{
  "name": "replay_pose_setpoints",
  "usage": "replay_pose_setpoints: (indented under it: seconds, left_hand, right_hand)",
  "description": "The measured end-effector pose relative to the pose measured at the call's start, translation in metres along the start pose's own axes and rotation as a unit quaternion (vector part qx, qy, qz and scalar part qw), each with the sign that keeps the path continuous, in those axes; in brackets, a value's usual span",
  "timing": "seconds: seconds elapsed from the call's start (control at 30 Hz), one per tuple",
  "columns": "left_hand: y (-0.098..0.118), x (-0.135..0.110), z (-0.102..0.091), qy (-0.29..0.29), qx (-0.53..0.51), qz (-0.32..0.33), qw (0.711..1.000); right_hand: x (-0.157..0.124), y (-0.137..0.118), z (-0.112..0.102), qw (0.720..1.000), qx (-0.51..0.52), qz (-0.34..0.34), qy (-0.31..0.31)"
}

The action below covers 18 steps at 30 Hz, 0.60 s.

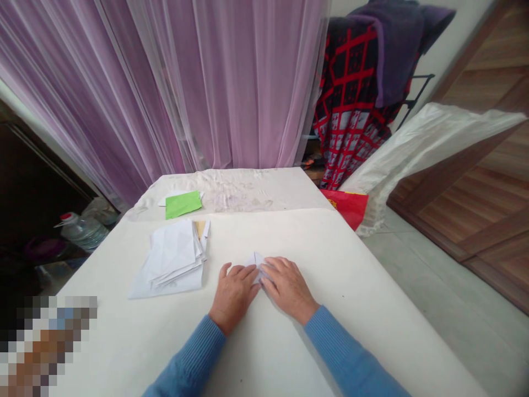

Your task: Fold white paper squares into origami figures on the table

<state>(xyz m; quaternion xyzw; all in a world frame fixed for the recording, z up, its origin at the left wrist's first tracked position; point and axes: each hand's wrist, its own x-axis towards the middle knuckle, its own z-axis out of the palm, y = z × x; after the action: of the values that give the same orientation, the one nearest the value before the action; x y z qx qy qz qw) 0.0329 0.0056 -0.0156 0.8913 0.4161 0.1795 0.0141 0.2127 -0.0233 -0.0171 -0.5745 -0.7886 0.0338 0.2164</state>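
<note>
- The left hand (235, 291) is lying palm down with fingers reaching onto a folded paper (255, 258); its fingers are spreading slightly apart.
- The right hand (287, 285) is covering the paper's other side, its fingers lying close together; whether either hand is pinching the paper, I cannot tell.
- The folded paper is lying on the white table (330, 342), between its left and right edges, with a pointed tip showing beyond the fingertips; the hands are hiding much of it.
- A pile of white papers (171, 251) is lying toward the table's left edge, to the left of the left hand, showing no writing that I can read.
- A green paper (184, 204) is lying beyond the pile, near the far left corner, partly covering something white.
- A red bag (351, 207) is showing past the right edge, bearing a yellow mark too small to read.
- A red-and-black checked cloth (347, 77) is hanging beyond the far right corner; its small print is staying unreadable.
- A purple curtain (231, 82) is hanging behind the far edge.
</note>
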Motion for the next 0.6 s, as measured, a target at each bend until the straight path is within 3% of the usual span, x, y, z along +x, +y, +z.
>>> replay_pose_setpoints:
  seconds: [0.2,0.4,0.6]
  left_hand:
    - [-0.008,-0.004,0.004,0.008,-0.093,-0.059,0.994]
    - [-0.017,-0.005,0.015,0.045,-0.114,-0.061,0.991]
    - [-0.021,0.000,0.015,0.029,-0.099,-0.054,0.993]
  right_hand:
    - [-0.001,-0.005,0.002,1.000,-0.004,-0.006,-0.015]
    - [0.003,-0.012,0.005,1.000,-0.018,-0.007,-0.019]
    - [0.002,-0.014,0.007,1.000,-0.028,0.002,-0.014]
